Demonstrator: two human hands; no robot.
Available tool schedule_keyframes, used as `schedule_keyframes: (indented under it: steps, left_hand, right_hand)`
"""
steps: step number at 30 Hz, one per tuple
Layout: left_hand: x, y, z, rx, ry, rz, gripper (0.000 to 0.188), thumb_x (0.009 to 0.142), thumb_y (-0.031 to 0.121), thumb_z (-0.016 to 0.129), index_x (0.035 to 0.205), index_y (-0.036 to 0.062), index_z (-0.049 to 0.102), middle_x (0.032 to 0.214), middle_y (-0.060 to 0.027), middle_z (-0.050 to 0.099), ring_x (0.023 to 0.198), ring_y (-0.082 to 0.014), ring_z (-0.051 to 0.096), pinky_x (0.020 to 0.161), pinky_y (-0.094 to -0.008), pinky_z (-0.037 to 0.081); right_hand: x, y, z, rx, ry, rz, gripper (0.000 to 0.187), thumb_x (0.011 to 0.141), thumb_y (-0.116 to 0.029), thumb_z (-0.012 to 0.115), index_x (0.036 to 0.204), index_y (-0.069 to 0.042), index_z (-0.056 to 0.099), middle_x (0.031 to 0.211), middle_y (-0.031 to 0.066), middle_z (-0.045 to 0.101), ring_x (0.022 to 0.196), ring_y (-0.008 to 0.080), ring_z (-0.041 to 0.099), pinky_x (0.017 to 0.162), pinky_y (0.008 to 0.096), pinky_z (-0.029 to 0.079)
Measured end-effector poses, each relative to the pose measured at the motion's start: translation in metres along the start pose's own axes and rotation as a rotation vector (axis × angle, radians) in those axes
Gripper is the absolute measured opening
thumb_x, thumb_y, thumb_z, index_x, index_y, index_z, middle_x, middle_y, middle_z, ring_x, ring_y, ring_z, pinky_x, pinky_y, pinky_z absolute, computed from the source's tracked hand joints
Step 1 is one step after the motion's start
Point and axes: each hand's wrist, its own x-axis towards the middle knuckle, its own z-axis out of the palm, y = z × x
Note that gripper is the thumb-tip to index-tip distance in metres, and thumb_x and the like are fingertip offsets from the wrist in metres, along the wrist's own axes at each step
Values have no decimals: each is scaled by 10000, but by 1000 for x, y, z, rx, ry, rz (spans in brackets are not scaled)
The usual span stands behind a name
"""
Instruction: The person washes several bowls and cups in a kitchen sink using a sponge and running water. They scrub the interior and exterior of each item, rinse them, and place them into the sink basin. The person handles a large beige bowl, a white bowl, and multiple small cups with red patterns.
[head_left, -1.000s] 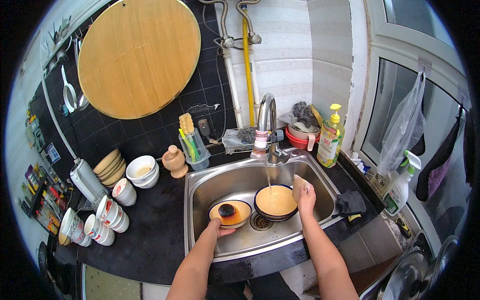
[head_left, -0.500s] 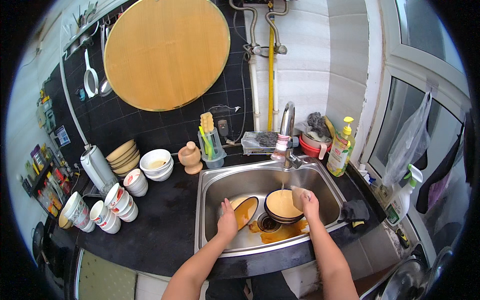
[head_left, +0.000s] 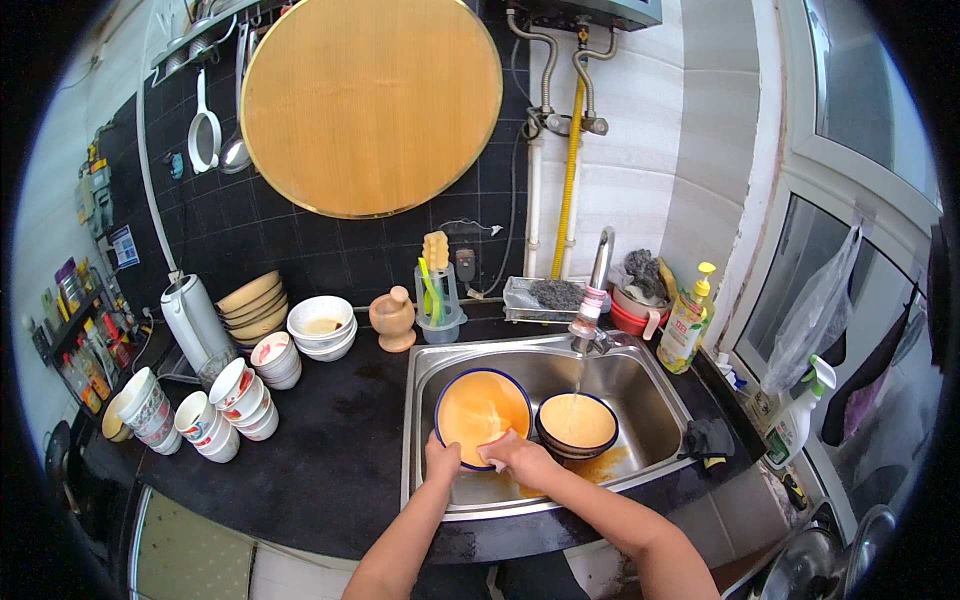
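Observation:
Over the left part of the sink [head_left: 660, 395], my left hand [head_left: 442, 462] grips the lower left rim of a yellow-orange bowl [head_left: 482, 402] with a dark blue edge. The bowl is tilted so its wet inside faces me. My right hand [head_left: 525, 462] presses a pale cloth [head_left: 492, 458] against the bowl's inside near the lower right rim; the fingers hide most of the cloth. Beside it a second blue-rimmed bowl [head_left: 577, 422], filled with cloudy liquid, sits in the sink on at least one other bowl. Water runs into it from the faucet [head_left: 602, 265].
On the left counter stand white bowls [head_left: 320, 325], stacked tan bowls [head_left: 250, 305], patterned cups [head_left: 240, 395], a wooden mortar [head_left: 393, 320] and a utensil holder [head_left: 438, 305]. A yellow soap bottle [head_left: 685, 325] and a dark cloth [head_left: 708, 440] flank the sink's right side.
My left hand has lifted and turned the bowl to face me. My right hand has moved left with the cloth, from the second bowl to the held one. The view has shifted slightly.

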Motion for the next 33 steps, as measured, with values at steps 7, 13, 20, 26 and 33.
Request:
schedule_keyframes:
  steps: [7, 13, 20, 26, 33]
  left_hand:
    - [3, -9, -3, -358, -355, -416, 553, 627, -96, 400, 1169, 17, 406, 1040, -164, 541, 848, -351, 596, 601, -493, 551]
    - [5, -8, -8, -370, -289, -327, 549, 648, -80, 395, 1181, 51, 409, 1041, -169, 539, 825, -346, 603, 576, -468, 559]
    - [5, -16, 0, -417, -493, -415, 613, 657, -97, 386, 1237, 90, 329, 1097, -147, 502, 903, -323, 580, 609, -481, 553]
    - [3, -4, -7, -453, -471, -299, 577, 654, -88, 393, 1214, 46, 362, 1077, -162, 523, 878, -330, 590, 611, -468, 556]
    - [0, -6, 4, -390, -467, -322, 572, 655, -84, 384, 1210, 52, 358, 1071, -145, 522, 877, -321, 593, 587, -454, 563]
  right_hand:
    - [44, 33, 12, -486, 73, 28, 477, 799, -216, 469, 1239, -39, 423, 1265, 175, 419, 1210, 271, 371, 1020, 415, 228]
    - [41, -8, 8, 84, -408, 152, 401, 818, -270, 483, 1188, -117, 511, 1267, 108, 454, 1188, 265, 403, 984, 361, 322]
    - [42, 33, -6, -303, 234, -13, 494, 670, -59, 580, 1157, -85, 505, 1174, 119, 458, 1068, 303, 469, 909, 367, 393]
    - [42, -6, -1, 254, -135, 21, 339, 707, -32, 588, 1040, -98, 589, 1139, 123, 513, 1057, 307, 484, 869, 374, 414]
    - [21, 17, -30, -558, 36, -19, 354, 756, -102, 504, 1109, -91, 514, 1073, 129, 489, 1067, 317, 466, 775, 361, 467]
